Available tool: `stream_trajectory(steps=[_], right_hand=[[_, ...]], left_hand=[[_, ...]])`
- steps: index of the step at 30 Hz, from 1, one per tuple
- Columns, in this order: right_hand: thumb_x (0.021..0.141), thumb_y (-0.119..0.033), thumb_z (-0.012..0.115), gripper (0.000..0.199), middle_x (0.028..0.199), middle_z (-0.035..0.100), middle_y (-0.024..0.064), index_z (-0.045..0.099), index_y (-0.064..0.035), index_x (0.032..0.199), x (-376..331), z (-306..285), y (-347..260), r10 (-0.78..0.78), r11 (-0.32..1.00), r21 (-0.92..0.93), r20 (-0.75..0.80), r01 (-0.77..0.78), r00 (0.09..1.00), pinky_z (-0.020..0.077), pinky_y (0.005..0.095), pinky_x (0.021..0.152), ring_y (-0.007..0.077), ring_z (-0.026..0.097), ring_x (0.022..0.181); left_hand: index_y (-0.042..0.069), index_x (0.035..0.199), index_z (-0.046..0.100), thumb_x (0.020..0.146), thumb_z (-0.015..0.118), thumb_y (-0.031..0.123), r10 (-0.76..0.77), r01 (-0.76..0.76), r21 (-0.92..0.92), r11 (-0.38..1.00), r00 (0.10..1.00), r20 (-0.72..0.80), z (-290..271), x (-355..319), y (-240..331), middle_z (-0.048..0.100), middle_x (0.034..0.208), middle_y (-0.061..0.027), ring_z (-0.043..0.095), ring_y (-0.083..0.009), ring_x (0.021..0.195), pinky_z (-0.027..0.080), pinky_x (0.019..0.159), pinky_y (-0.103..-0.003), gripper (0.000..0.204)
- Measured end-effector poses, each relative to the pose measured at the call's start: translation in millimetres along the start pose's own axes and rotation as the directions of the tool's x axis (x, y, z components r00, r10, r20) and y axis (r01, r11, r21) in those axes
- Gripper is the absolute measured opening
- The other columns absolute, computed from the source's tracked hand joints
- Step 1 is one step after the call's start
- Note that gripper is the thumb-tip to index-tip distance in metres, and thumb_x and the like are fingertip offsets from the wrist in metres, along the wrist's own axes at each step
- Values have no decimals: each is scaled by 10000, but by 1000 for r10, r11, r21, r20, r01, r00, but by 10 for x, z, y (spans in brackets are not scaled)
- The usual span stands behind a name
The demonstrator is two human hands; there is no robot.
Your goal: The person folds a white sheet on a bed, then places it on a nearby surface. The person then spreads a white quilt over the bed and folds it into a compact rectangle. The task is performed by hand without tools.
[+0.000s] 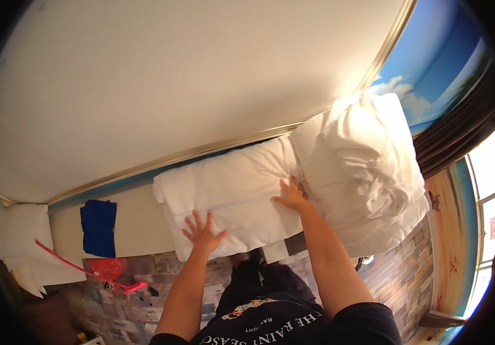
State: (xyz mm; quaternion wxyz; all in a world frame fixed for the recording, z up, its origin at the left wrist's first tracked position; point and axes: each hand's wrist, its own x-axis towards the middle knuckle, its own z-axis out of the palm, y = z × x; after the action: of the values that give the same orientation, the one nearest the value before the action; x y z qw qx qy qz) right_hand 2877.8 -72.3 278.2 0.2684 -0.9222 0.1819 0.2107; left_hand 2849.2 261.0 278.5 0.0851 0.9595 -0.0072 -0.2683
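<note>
White folded bedding (233, 187) lies on a long pale bench (138, 227), before the person's black shirt (293, 300), which carries white lettering (312, 315). Along the bench runs a cream wall (172, 75), and the floor (400, 267) has a patchwork plank pattern. From where I stand, the bedding looks thick and softly creased; the left hand (203, 236) and the right hand (292, 195) (this one near a bulky white bundle (368, 172)) rest upon it, both spread.

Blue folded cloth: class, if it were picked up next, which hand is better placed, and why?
Probably the left hand: it lies nearer the blue folded cloth, while the right hand rests near the right end of the folded white bedding.
</note>
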Motion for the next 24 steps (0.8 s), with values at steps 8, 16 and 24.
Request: stream_trajectory(steps=[8, 16, 24], right_hand=[[720, -343, 718, 801, 1489, 221, 155, 345, -154, 1403, -875, 481, 779, -401, 895, -285, -181, 343, 898, 191, 556, 1083, 368, 190, 1374], [686, -340, 742, 908, 1488, 219, 181, 270, -125, 1431, -1215, 497, 889, -393, 863, -395, -133, 315, 910, 100, 610, 1083, 369, 185, 1376], [770, -166, 688, 536, 1345, 405, 242, 481, -22, 1244, -1269, 770, 136, -911, 407, -33, 59, 913, 409, 304, 486, 1032, 416, 370, 1243]], left_hand=[[195, 1472, 219, 913, 502, 390, 73, -83, -23, 996, 955, -289, 601, -336, 26, 25, 1536, -187, 12, -430, 1393, 34, 1089, -587, 656], [87, 1307, 472, 822, 633, 308, 98, -199, -164, 966, 873, -478, 1043, -887, 295, 312, 1419, -242, 276, -423, 1304, 260, 1050, -503, 557], [12, 1007, 645, 868, 578, 332, -440, 83, -896, 435, 888, -131, 2255, -2346, 55, 662, 940, -162, 625, -327, 872, 487, 780, -390, 354]])
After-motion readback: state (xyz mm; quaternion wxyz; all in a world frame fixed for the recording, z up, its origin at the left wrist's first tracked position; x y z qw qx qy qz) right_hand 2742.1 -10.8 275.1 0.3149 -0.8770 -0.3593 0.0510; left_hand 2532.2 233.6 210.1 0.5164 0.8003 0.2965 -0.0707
